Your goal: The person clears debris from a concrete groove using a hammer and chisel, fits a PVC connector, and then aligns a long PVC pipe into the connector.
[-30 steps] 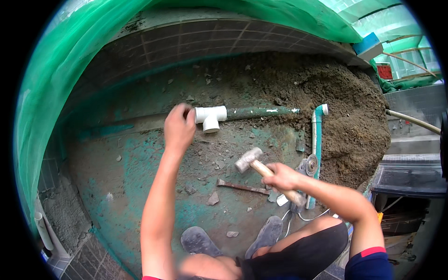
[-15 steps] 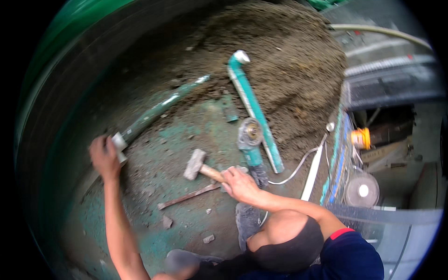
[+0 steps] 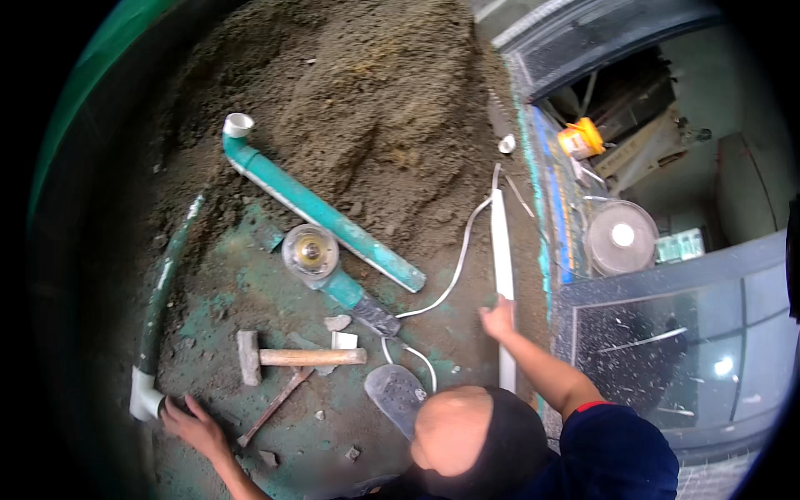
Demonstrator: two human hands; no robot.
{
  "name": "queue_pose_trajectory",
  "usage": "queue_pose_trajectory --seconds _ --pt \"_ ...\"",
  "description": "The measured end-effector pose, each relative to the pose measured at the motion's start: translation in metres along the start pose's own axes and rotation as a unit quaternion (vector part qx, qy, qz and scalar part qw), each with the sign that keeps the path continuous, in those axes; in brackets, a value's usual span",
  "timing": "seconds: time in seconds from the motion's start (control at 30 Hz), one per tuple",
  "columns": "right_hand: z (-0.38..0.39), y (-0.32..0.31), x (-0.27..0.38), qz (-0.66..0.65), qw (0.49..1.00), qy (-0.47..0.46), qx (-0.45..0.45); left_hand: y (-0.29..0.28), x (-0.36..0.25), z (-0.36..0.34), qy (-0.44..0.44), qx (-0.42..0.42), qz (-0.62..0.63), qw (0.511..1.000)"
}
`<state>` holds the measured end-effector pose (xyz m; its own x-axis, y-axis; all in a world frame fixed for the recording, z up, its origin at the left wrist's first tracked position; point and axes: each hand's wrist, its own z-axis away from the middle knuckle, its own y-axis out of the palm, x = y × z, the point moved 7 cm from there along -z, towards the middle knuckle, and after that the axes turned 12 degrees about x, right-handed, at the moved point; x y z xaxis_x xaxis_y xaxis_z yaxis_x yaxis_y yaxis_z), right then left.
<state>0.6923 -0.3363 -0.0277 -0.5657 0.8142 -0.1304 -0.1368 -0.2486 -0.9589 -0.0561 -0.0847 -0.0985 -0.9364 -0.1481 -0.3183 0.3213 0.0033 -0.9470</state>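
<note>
My left hand (image 3: pixel 196 427), fingers spread, is beside a white elbow fitting (image 3: pixel 145 397) on the end of a dirty green-and-white pipe (image 3: pixel 172 258). I cannot tell whether its fingertips touch the fitting. My right hand (image 3: pixel 498 319) is over a long white strip (image 3: pixel 502 242) at the right; its fingers are blurred, so I cannot tell if it grips anything. Between my hands lies a stone hammer (image 3: pixel 283 357) with a wooden handle, across a rusty metal bar (image 3: pixel 275 407). Beyond them an angle grinder (image 3: pixel 342 288) rests on the ground.
A teal pipe with a white-ended elbow (image 3: pixel 321 208) lies against a large sand heap (image 3: pixel 358 108). A white cord (image 3: pixel 454 283) curves from the grinder. At the right are a yellow bucket (image 3: pixel 581 139), a round lidded container (image 3: pixel 623 237) and a glass panel (image 3: pixel 667 367). My shoe (image 3: pixel 394 395) is near the cord.
My right hand has left the hammer handle and moved right to the white strip. My left hand has come off the top of the white fitting and is beside it. The view has turned.
</note>
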Motion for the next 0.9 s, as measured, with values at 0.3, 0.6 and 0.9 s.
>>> queue_pose_trajectory --seconds 0.3,0.6,0.9 --pt "-0.066 0.037 -0.116 -0.045 0.972 0.189 0.133 -0.017 -0.036 0.043 0.010 0.093 0.095 0.991" --pt "-0.064 -0.117 -0.124 -0.351 0.929 0.022 -0.116 -0.062 -0.048 0.037 -0.016 0.064 0.066 0.996" --pt "0.019 -0.355 0.325 -0.556 0.644 -0.464 0.248 -0.083 -0.119 0.093 0.066 0.135 0.315 0.937"
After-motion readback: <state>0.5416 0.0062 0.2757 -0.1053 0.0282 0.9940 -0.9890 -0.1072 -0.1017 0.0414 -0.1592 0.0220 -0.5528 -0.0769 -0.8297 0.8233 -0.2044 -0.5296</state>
